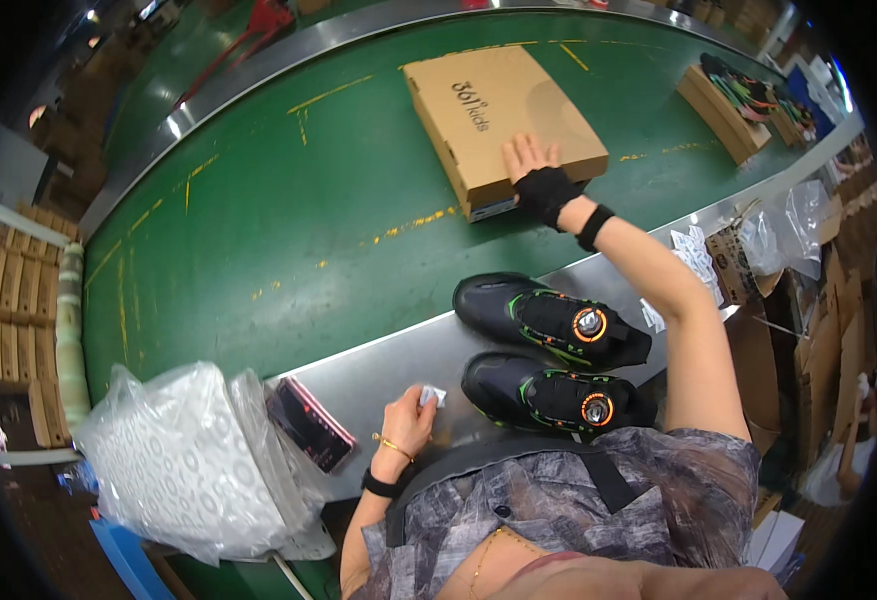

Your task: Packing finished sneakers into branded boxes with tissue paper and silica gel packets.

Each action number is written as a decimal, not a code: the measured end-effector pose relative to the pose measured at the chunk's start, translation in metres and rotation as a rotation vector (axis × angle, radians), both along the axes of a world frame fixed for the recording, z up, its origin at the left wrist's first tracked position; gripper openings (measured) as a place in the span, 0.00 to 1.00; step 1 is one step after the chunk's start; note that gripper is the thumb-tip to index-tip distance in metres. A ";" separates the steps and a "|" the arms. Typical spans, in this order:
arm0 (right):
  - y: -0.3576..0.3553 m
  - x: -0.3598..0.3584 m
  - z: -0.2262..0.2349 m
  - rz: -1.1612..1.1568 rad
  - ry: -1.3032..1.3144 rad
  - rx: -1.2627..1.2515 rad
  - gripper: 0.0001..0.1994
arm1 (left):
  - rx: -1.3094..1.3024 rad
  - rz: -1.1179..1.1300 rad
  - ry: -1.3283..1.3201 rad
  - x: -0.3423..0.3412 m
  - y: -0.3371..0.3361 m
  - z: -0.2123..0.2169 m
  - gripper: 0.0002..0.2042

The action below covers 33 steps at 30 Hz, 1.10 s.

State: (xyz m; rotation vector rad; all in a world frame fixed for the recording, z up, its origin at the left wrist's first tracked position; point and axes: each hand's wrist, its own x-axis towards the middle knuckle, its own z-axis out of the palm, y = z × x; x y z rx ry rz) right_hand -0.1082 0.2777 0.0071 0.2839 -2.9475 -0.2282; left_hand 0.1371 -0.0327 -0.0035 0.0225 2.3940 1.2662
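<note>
head view: mounted on the wearer's head, left fisheye | faced down and forward over the patterned shirt (549,500) | left hand (409,420) and right hand (544,185) taken in at close range | green conveyor belt (289,220) shown beyond | straight edges bowed

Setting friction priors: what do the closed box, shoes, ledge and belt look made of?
Closed box: likely cardboard; matte brown, crisp folded edges.
Shoes: leather-like synthetic, probably; black, smooth toes with a soft sheen.
Ledge: likely bare metal; silvery grey, blurred highlights.
Belt: rubber or PVC, can't tell which; smooth, green, slight sheen.
</note>
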 end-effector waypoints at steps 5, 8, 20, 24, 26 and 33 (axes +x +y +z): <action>-0.009 0.019 0.013 -0.013 -0.013 -0.239 0.41 | 0.221 0.073 -0.228 -0.016 -0.005 0.009 0.08; -0.012 0.061 0.048 0.122 0.124 -0.503 0.40 | 0.404 0.172 -0.059 -0.053 -0.010 0.013 0.07; 0.119 0.135 0.062 -0.190 0.220 -2.301 0.13 | -0.636 -0.432 0.743 -0.150 0.063 0.030 0.13; 0.142 0.179 0.023 -0.786 -0.128 -1.893 0.16 | -0.639 -0.393 0.999 -0.143 0.035 0.011 0.13; 0.149 0.201 -0.005 -0.689 -0.099 -1.653 0.18 | -0.447 -0.355 1.019 -0.142 0.037 0.022 0.12; 0.148 0.237 -0.058 -0.413 0.222 -0.465 0.20 | -0.132 0.027 0.896 -0.098 -0.070 0.093 0.12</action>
